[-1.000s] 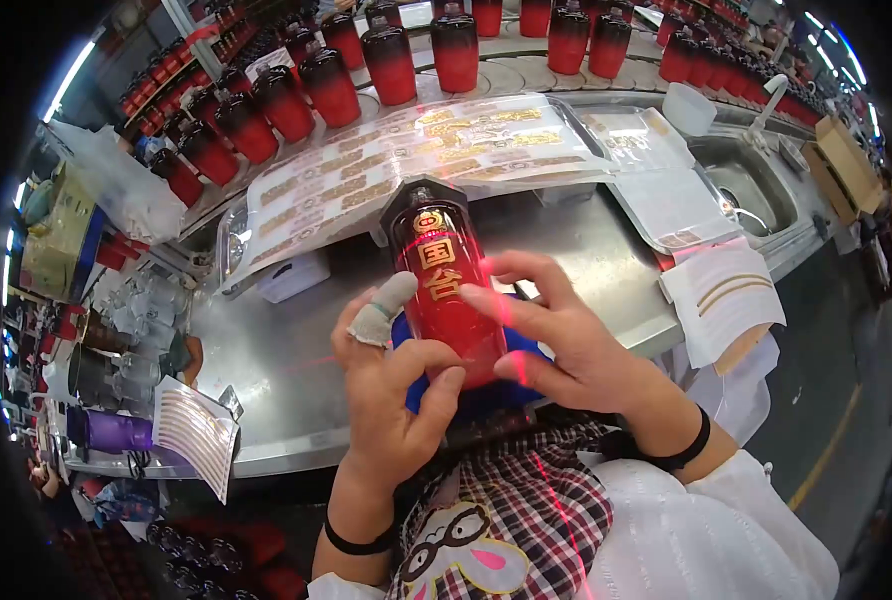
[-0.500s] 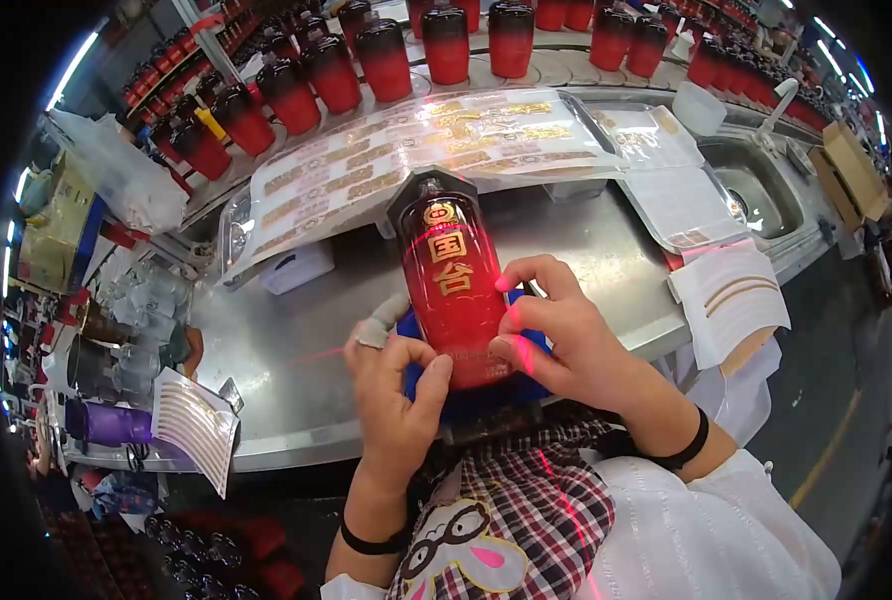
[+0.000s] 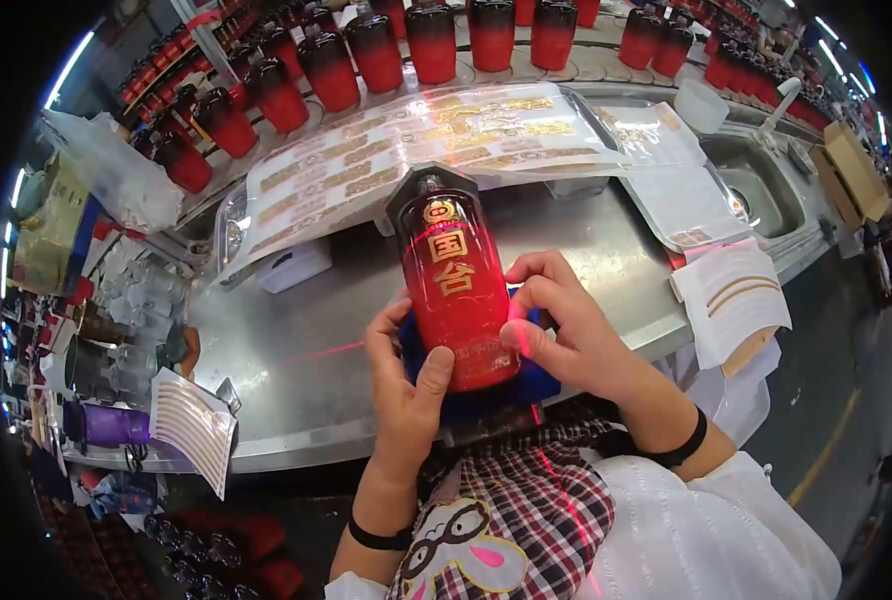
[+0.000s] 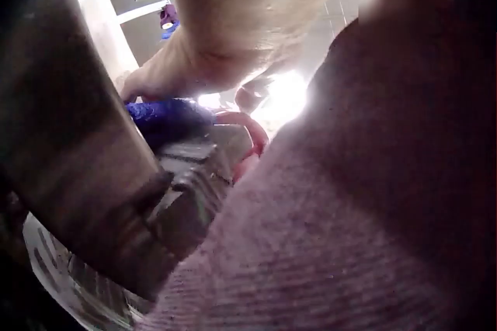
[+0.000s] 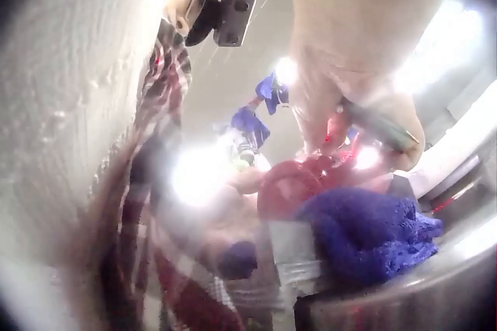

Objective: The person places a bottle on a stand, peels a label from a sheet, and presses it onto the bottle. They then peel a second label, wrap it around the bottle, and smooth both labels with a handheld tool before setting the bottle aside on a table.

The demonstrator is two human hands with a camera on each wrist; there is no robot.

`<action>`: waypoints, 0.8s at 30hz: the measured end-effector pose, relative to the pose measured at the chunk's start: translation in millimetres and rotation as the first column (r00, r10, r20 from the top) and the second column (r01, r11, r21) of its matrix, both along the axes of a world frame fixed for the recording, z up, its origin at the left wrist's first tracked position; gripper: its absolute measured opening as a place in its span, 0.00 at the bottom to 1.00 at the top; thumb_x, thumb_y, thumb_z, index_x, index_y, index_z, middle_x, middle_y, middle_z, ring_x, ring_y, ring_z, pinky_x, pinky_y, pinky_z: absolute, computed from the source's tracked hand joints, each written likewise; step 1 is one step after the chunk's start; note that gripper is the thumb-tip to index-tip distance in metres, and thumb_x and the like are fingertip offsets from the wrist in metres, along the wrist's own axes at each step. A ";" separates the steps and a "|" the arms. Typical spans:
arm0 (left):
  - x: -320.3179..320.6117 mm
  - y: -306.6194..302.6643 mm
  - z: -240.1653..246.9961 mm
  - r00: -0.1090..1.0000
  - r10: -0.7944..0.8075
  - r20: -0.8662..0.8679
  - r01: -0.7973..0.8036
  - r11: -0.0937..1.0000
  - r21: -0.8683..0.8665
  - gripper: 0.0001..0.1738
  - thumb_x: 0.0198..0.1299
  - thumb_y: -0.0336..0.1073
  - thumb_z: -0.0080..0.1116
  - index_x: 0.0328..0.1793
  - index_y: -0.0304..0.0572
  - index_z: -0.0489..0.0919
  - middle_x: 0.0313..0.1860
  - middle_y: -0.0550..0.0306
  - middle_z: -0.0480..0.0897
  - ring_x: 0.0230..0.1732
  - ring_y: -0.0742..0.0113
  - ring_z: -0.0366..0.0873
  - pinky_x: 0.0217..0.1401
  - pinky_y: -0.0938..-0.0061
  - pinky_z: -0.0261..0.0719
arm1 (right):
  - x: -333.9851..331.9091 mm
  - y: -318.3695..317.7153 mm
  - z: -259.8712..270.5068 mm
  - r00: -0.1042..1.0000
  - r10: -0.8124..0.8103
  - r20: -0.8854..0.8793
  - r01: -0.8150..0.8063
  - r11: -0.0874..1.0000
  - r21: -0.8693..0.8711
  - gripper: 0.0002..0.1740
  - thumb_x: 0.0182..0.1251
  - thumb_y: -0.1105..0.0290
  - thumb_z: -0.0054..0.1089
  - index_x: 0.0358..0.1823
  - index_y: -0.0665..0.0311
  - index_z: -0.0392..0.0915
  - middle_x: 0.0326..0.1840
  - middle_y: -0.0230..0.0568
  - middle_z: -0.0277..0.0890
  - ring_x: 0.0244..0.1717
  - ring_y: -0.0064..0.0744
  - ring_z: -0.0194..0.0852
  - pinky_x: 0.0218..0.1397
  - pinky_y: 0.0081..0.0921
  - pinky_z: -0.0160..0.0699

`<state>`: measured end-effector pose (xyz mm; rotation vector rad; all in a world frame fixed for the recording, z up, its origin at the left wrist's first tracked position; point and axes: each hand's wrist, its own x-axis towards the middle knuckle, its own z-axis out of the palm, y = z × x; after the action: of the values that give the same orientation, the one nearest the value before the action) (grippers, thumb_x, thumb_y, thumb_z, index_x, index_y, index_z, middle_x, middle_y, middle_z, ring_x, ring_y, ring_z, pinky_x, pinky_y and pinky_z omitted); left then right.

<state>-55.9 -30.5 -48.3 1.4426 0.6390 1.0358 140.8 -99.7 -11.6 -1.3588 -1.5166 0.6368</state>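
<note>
In the head view a red bottle (image 3: 456,290) with gold characters leans back, its dark neck inside a black angular surround (image 3: 431,180). Blue cloth (image 3: 541,375) shows beneath its lower end. My left hand (image 3: 406,395) grips the lower left side, thumb on the front and fingers partly hidden behind the edge. On the right edge, my right hand (image 3: 576,335) touches the bottle with its thumb, the other fingers bent. The right wrist view shows a slender dark tool (image 5: 384,127) held across my right hand's fingers (image 5: 400,106); its kind is unclear.
Behind the bottle, a tray of gold-printed sheets (image 3: 366,160) spans the metal table (image 3: 296,390). Many red-black bottles stand on a curved conveyor (image 3: 606,75). A sink (image 3: 756,190) lies right. Striped sheets hang at the left (image 3: 194,425) and right edges (image 3: 731,300).
My left hand's fingers have moved from the front to around the bottle's left side. My right hand has drawn in from the gold characters to the lower right edge. Conveyor bottles have shifted right.
</note>
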 end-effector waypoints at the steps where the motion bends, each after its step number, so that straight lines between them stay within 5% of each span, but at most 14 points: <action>1: 0.8 0.9 -0.3 1.000 -0.002 0.002 0.002 1.000 0.005 0.38 0.67 0.46 0.63 0.72 0.30 0.59 0.71 0.43 0.64 0.72 0.57 0.60 0.77 0.63 0.53 | -0.5 0.0 -2.7 1.000 -0.001 -0.005 0.001 1.000 -0.005 0.14 0.61 0.65 0.70 0.37 0.62 0.72 0.57 0.45 0.62 0.61 0.38 0.62 0.65 0.34 0.61; 24: 3.7 2.6 3.0 0.999 -0.033 -0.002 0.033 0.999 -0.008 0.44 0.63 0.50 0.66 0.74 0.33 0.56 0.67 0.49 0.65 0.67 0.60 0.62 0.74 0.64 0.57 | 7.4 5.2 -16.3 0.999 0.034 -0.042 -0.037 0.998 -0.055 0.23 0.57 0.58 0.75 0.38 0.61 0.69 0.59 0.47 0.60 0.64 0.42 0.61 0.70 0.34 0.61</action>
<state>-52.2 -27.9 -45.4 1.4427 0.6185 1.0051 148.2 -94.5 -27.9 -1.3551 -1.5028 0.7299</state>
